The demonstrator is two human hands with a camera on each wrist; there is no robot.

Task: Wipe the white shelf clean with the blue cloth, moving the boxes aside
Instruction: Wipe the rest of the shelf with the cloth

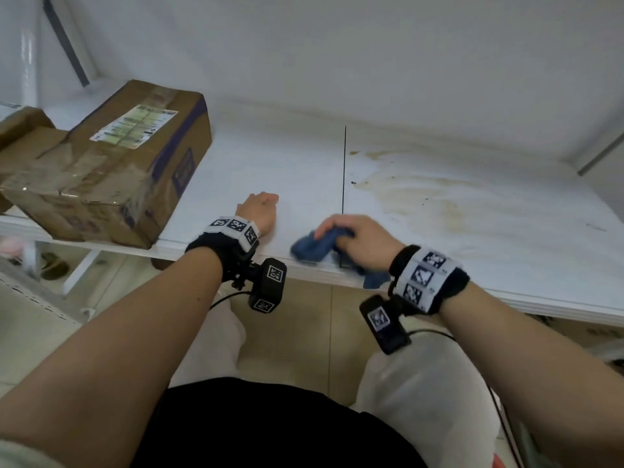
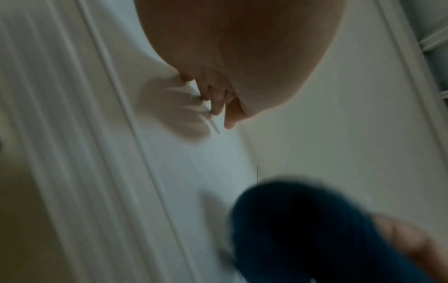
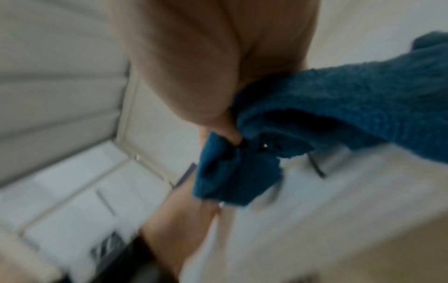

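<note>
Brown cardboard, taped and labelled, makes up the large box [image 1: 114, 163] that sits on the white shelf [image 1: 290, 163] well to the left of the left hand [image 1: 259, 211], one corner jutting past the shelf's front edge; a smaller box [image 1: 23, 130] lies beyond it, further left still; the left hand rests on the shelf near the front edge, its fingers [image 2: 215, 99] curled under with their tips touching the surface, and it holds nothing; just right of it, the right hand [image 1: 358, 241] grips the blue cloth [image 1: 317, 246], fingers wrapped round a bunched fold, the cloth pressed on the shelf at its front edge with one end hanging over below the wrist; a thin dark seam [image 1: 343, 170] runs back across the shelf from just beyond the right hand's knuckles; to the right of that hand and further back, brownish stains [image 1: 425, 194] spread over the white surface.
</note>
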